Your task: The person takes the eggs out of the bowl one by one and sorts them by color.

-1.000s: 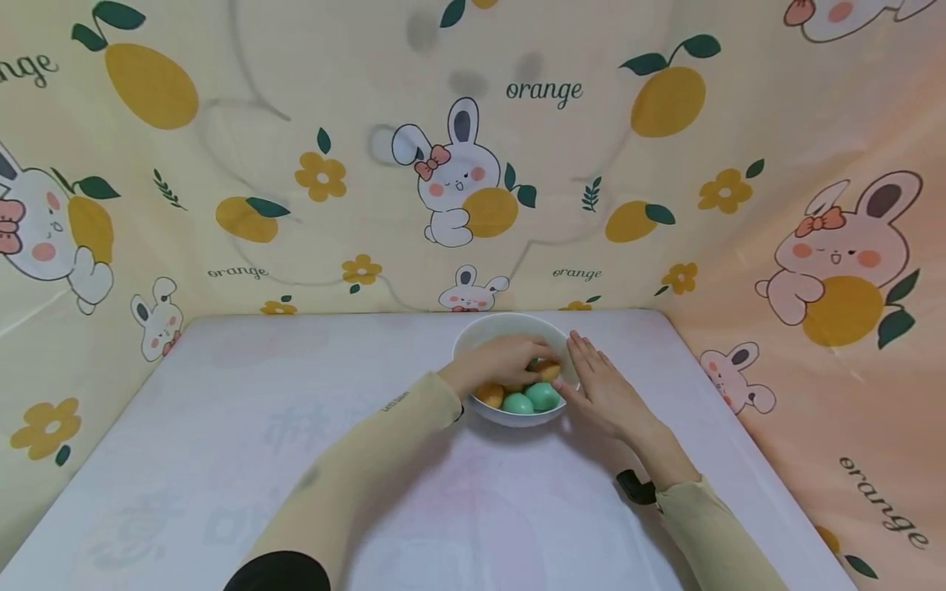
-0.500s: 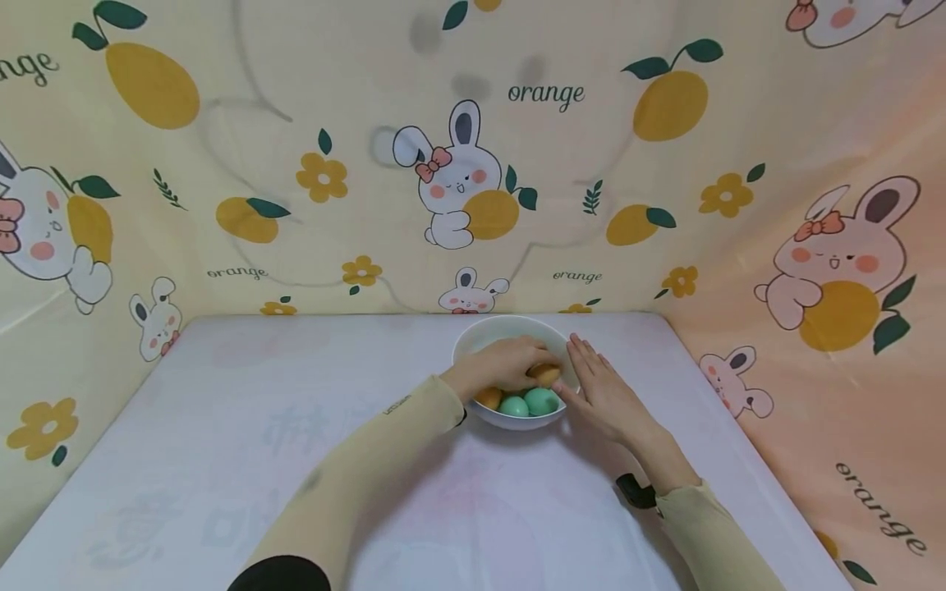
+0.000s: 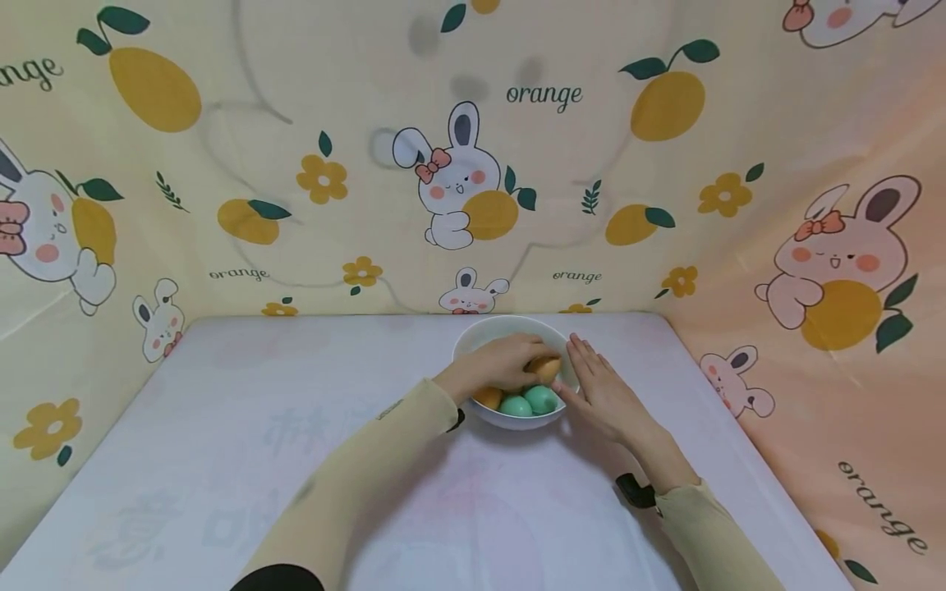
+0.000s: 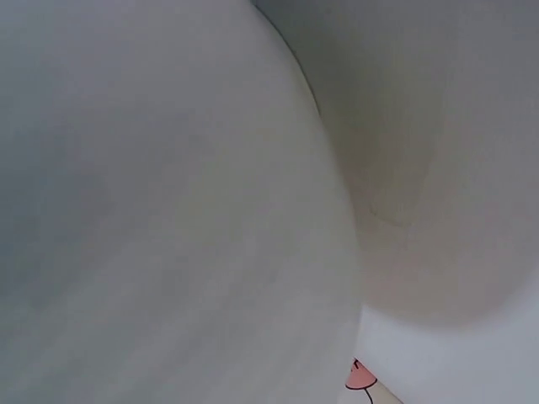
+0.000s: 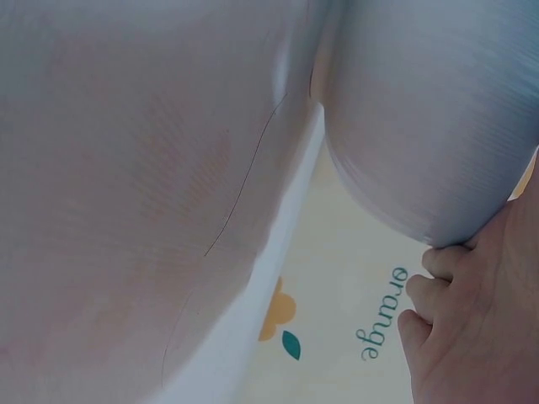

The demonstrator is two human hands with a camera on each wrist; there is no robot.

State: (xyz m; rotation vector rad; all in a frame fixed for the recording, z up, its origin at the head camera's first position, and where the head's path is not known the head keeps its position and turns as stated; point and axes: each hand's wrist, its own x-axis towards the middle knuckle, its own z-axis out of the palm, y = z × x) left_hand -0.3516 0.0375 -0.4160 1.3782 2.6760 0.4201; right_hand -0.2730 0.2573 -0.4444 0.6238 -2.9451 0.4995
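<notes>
A white bowl (image 3: 510, 328) stands near the back edge of the table and holds orange and green egg-shaped pieces. My left hand (image 3: 498, 361) reaches in over its left rim, fingers curled on an orange egg (image 3: 545, 369). Two green eggs (image 3: 541, 400) lie at the front of the bowl, with another orange egg (image 3: 488, 398) partly under the left hand. Against the bowl's right side rests my right hand (image 3: 608, 398), its fingers straight. In the right wrist view, fingertips of the right hand (image 5: 480, 328) touch the bowl's outer wall (image 5: 421, 126). The left wrist view shows mostly a pale curved surface.
The white-covered table (image 3: 296, 443) extends to the left and in front of the bowl. A printed cloth (image 3: 355, 107) with rabbits and oranges hangs behind and along both sides. A black band (image 3: 636, 490) sits at the right wrist.
The orange egg under the left fingers has turned and shifted slightly, and more of it shows. The right hand stays at the bowl's side.
</notes>
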